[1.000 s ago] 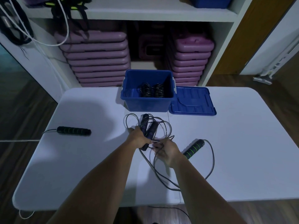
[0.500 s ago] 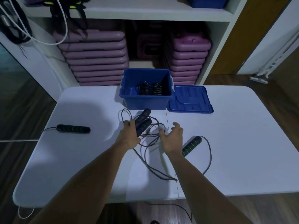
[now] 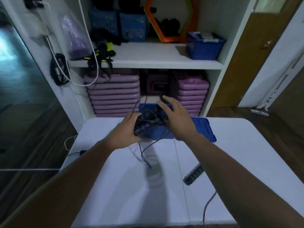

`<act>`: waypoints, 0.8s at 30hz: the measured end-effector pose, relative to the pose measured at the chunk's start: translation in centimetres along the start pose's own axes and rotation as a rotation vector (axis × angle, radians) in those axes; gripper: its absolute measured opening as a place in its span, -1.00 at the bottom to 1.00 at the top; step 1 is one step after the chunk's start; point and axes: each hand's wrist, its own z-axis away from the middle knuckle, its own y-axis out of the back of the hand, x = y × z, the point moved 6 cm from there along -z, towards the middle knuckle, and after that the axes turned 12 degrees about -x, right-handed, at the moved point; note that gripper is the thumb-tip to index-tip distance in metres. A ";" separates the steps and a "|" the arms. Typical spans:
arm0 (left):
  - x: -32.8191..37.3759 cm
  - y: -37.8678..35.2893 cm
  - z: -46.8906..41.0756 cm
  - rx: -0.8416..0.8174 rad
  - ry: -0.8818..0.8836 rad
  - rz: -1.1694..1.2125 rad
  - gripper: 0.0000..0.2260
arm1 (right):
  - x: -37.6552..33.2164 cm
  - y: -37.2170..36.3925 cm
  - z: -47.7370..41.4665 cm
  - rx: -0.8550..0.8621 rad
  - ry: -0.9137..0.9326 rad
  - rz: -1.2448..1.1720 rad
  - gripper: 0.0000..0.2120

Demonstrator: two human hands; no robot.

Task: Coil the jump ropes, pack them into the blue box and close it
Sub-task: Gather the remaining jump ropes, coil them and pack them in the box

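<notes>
Left hand (image 3: 126, 132) fingers curl round coil (image 3: 148, 125) at box (image 3: 145, 106) | right hand (image 3: 176, 120) fingers spread beside it | tuck trailing cord (image 3: 142, 152) inside before release.

Table (image 3: 115, 186): in front of the shelf unit (image 3: 156, 62).
Box (image 3: 144, 106): on the table's far edge, behind the hands.
Lid (image 3: 204, 129): flat on the table, just right of the box.
Coiled rope (image 3: 148, 123): above the box's near side, between left hand (image 3: 126, 131) and right hand (image 3: 176, 117); one cord trails down to the table.
Loose handle (image 3: 193, 174): on the table, beside the right forearm.
Second handle (image 3: 82, 152): at the table's left edge.
Mats (image 3: 113, 96): stacked on the lower shelf, behind the box.
Bin (image 3: 204, 48): upper shelf, right.
</notes>
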 end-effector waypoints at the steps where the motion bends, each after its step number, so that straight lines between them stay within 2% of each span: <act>1: 0.5 0.9 0.4 0.000 -0.024 0.004 -0.25 | -1.0 1.1 -0.3 -0.014 0.073 0.079 -0.24; 5: 2.1 3.3 2.0 0.020 -0.147 0.012 -0.28 | -4.7 4.5 -0.9 -0.032 0.237 0.327 -0.22; 8: 2.8 4.6 3.5 0.063 -0.170 0.032 -0.29 | -6.7 6.9 -1.2 0.049 0.286 0.373 -0.40; 11: 1.9 5.8 5.1 0.092 -0.127 0.180 -0.36 | -6.8 9.1 -1.2 0.024 0.235 0.386 -0.50; 13: 0.7 6.7 6.1 0.132 -0.062 0.234 -0.46 | -5.8 10.1 -1.2 -0.064 0.127 0.337 -0.49; 15: -0.2 7.2 6.9 0.140 -0.017 0.171 -0.64 | -4.5 11.1 -1.2 -0.128 0.009 0.251 -0.47; 18: -1.2 7.3 7.6 0.042 -0.001 0.224 -0.83 | -2.7 12.4 -0.8 -0.169 -0.170 0.055 -0.46; 20: -1.3 7.5 8.2 -0.048 0.029 0.147 -0.83 | -1.7 13.2 -0.4 -0.131 -0.269 -0.105 -0.47; 24: -1.1 7.6 8.9 -0.222 0.061 0.011 -0.65 | -1.0 15.0 0.7 -0.042 -0.386 -0.368 -0.56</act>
